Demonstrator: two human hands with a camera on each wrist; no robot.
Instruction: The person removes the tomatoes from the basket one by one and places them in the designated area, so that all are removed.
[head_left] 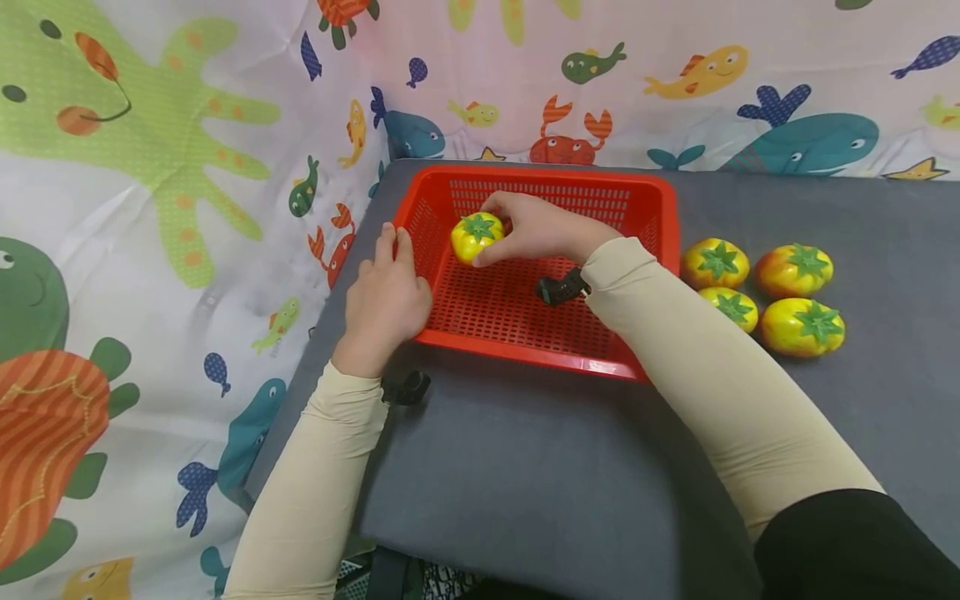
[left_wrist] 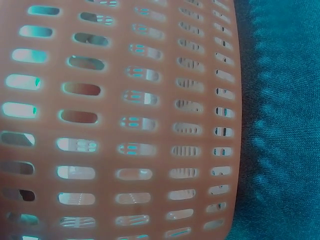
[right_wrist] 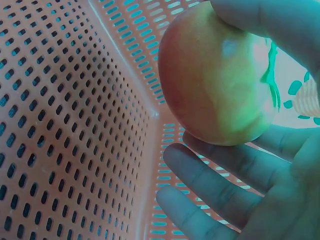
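Note:
A yellow toy persimmon (head_left: 471, 240) with a green leafy top is held in my right hand (head_left: 536, 229) inside the red basket (head_left: 525, 360), near its left end. In the right wrist view, thumb and fingers span the persimmon (right_wrist: 215, 85) above the perforated basket floor; the lower fingers stand apart from it. My left hand (head_left: 386, 304) rests against the basket's left side with two fingers extended along the rim. The left wrist view holds only the close basket wall (left_wrist: 107, 132) and cloth; that hand is out of its frame.
Several more persimmons (head_left: 801, 327) sit in a group on the grey tabletop (head_left: 525, 475), right of the basket and beside my right forearm. A curtain (head_left: 495, 75) printed with sea animals borders the table at the back and left.

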